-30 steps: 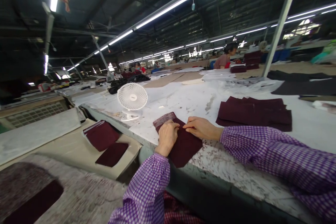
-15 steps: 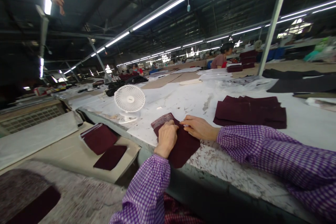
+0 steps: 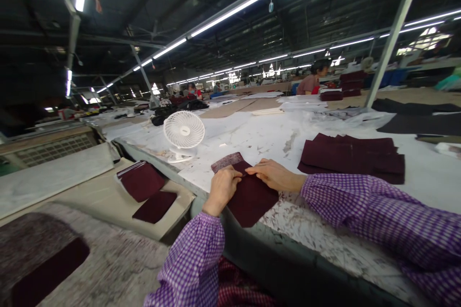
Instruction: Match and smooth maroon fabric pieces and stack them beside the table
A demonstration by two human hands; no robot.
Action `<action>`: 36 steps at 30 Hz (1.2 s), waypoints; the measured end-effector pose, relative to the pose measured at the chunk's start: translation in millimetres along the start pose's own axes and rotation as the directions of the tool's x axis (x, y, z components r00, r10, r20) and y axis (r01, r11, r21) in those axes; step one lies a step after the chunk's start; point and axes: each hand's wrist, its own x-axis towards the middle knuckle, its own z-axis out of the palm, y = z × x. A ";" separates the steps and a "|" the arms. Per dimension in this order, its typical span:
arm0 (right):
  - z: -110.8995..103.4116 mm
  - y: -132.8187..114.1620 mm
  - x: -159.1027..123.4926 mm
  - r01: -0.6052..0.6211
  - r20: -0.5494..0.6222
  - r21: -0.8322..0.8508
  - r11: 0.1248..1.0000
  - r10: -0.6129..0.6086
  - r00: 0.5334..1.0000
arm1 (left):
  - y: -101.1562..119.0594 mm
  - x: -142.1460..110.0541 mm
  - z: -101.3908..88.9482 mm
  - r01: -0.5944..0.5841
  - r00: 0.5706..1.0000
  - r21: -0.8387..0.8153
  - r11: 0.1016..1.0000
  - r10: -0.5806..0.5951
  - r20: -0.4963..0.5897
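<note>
A maroon fabric piece [image 3: 254, 201] lies at the front edge of the white-topped table, its lower corner hanging slightly over the edge. At its far end is a speckled greyish-maroon strip [image 3: 227, 161]. My left hand [image 3: 222, 188] is closed, thumb and fingers pinching the fabric near its left side. From the right, my right hand [image 3: 275, 175] reaches in with its fingertips gathered on the fabric's upper edge, close to the left fingertips. Whatever lies under the fingertips is hidden.
A white fan [image 3: 184, 130] stands behind the fabric. Maroon fabric stacks lie on the right [image 3: 351, 156] and on a lower beige surface at left [image 3: 142, 181]. A speckled board [image 3: 118, 254] is nearer. A metal post [image 3: 396, 33] rises at right; a co-worker [image 3: 309, 81] is farther back.
My left hand has shifted left and toward me along the fabric, its fingertips now pinched. My right fingertips stay at the upper edge. The whole view has swung slightly left.
</note>
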 end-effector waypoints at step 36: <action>-28.5 -51.9 38.1 0.161 0.482 -0.432 0.887 0.076 0.873 | -29.8 -59.3 -17.4 0.024 0.970 -0.349 0.937 -0.107 -0.219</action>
